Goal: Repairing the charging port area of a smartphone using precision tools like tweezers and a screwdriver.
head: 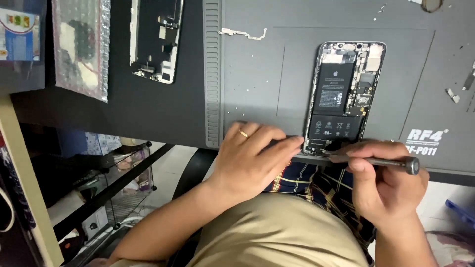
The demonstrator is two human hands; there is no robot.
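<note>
My left hand presses curled fingers beside the opened black smartphone with exposed battery at the grey rubber work mat's near edge; my right hand pinches a slim metal screwdriver at its bottom end.

a grey work mat that looks like matt rubber is spread on the desk, with raised ribs along one edge. on it an opened phone is laid, with a shiny metal frame and a smooth black battery inside. a thin tool of dull grey metal, rough at its round end, is held in the right hand. a shiny gold ring is worn on the left hand. a clear plastic bubble bag is seen, bumpy and glossy. soft checked cloth and plain tan cloth are worn.
</note>
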